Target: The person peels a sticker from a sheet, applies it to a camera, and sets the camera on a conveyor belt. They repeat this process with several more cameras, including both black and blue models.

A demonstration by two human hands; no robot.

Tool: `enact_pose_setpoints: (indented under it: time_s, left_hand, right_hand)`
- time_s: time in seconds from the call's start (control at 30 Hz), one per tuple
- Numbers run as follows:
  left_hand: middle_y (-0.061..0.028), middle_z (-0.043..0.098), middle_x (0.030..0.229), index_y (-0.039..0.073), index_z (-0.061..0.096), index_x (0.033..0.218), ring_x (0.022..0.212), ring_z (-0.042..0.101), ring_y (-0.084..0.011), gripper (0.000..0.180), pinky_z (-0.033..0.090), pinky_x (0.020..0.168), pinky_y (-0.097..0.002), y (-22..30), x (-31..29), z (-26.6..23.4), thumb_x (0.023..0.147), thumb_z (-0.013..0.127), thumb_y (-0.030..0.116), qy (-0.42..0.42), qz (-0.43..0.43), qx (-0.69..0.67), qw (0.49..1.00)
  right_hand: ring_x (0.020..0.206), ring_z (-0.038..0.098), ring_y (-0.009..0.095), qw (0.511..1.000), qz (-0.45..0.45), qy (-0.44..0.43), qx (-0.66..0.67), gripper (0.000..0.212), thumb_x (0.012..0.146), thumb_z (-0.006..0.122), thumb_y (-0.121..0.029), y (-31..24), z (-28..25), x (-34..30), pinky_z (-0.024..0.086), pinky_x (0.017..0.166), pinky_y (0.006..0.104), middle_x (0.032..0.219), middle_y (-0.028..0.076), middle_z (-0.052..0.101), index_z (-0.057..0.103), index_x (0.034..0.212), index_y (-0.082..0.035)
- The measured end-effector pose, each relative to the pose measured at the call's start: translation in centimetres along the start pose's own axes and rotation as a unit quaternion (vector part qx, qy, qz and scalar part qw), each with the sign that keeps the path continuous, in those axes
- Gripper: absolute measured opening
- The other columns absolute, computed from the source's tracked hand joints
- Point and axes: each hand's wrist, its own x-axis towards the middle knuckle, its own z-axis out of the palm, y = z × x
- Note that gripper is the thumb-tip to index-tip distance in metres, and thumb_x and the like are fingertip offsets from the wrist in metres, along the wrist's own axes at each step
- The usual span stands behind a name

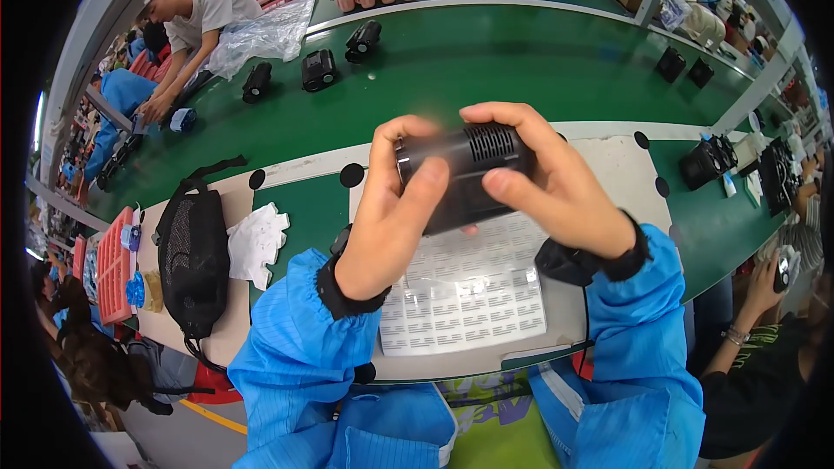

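Above the table, a black boxy device point(465, 195) with rounded ends and a slotted vent is held between my two hands. My left hand point(391, 204) grips its left end, with the thumb lying across the front face. Around the right end curls my right hand point(556, 187), fingers over the top by the vent and thumb on the front. The device is slightly blurred, and its far side is hidden. Below it, a sheet of small white labels point(460, 317) lies on the pale work mat point(565, 330). A black object point(563, 262) sits beside my right wrist.
To the left lie a black pouch point(195, 252), a white glove point(258, 243) and a pink-red tray point(115, 269). Several similar black devices point(319, 70) stand on the green surface point(486, 61) beyond, across a pale rail. More black units point(708, 161) are at right. Other people work around.
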Motion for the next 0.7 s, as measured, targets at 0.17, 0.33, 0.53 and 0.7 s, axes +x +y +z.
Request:
enact_pose_setpoints:
  time_s: [0.17,0.33,0.53,0.7]
  left_hand:
    - [-0.0136,0.047,0.113,0.012,0.028,0.120,0.091,0.058,-0.0208,0.035,0.053,0.061,-0.0336,-0.4,1.5,-0.8,0.093,0.037,0.032,0.010,-0.085,-0.052,0.995]
    - [-0.0136,0.044,0.118,0.012,0.027,0.126,0.102,0.052,-0.0227,0.045,0.051,0.072,-0.0368,-1.3,3.0,-1.8,0.090,0.042,0.036,0.029,-0.127,-0.041,0.991]
    - [-0.0150,0.040,0.121,0.008,0.040,0.122,0.112,0.043,-0.0261,0.058,0.042,0.085,-0.0373,-5.2,4.7,-7.8,0.080,0.058,0.044,0.001,-0.079,0.428,0.900]
    - [-0.0162,0.043,0.113,0.004,0.055,0.103,0.106,0.044,-0.0272,0.051,0.039,0.086,-0.0318,-6.9,3.1,-9.7,0.070,0.069,0.040,-0.222,-0.112,0.590,0.768]
  right_hand:
    - [0.107,0.044,0.014,0.957,0.089,-0.104,0.258,0.050,0.082,0.055,-0.009,1.0,-2.2,1.3,0.038,0.090,0.0282,0.120,0.008,0.043,0.035,0.128,-0.003]
    - [0.104,0.046,0.014,0.966,0.102,-0.117,0.205,0.050,0.081,0.059,-0.013,3.4,-2.4,2.7,0.040,0.087,0.0276,0.116,0.007,0.045,0.038,0.126,-0.005]
    - [0.094,0.048,0.013,0.970,0.196,0.010,-0.141,0.053,0.075,0.066,-0.020,12.3,-6.5,7.2,0.044,0.075,0.0255,0.109,0.008,0.047,0.042,0.121,-0.007]
    - [0.088,0.054,0.020,0.963,0.213,0.164,-0.025,0.054,0.071,0.070,-0.021,21.3,-8.6,9.4,0.044,0.077,0.0315,0.106,0.013,0.052,0.046,0.118,-0.006]
